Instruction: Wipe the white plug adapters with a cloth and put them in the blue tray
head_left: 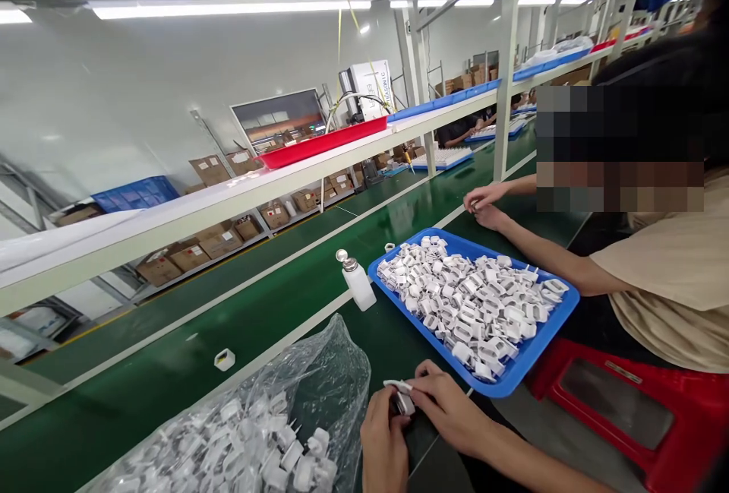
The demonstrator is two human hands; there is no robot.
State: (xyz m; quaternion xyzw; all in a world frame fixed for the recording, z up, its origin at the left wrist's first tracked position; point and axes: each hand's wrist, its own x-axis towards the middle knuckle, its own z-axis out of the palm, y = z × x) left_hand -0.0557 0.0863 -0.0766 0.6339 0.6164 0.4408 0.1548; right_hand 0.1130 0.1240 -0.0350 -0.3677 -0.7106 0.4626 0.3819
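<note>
My left hand (383, 441) and my right hand (447, 409) meet at the bottom of the view, both closed around one small white plastic plug part (402, 396) with metal pins. Just left of them lies a clear plastic bag (319, 387) holding several of the same white parts (250, 451). To the right and a little farther away sits a blue tray (515, 368) heaped with more white parts (472, 303).
A green conveyor belt (239, 311) runs past with one lone white part (224, 359) on it. A white pump bottle (357, 280) stands by the tray. A co-worker on the right has both hands (484, 204) at the belt. A red tray (620, 402) is at lower right. White shelving (171, 219) spans above.
</note>
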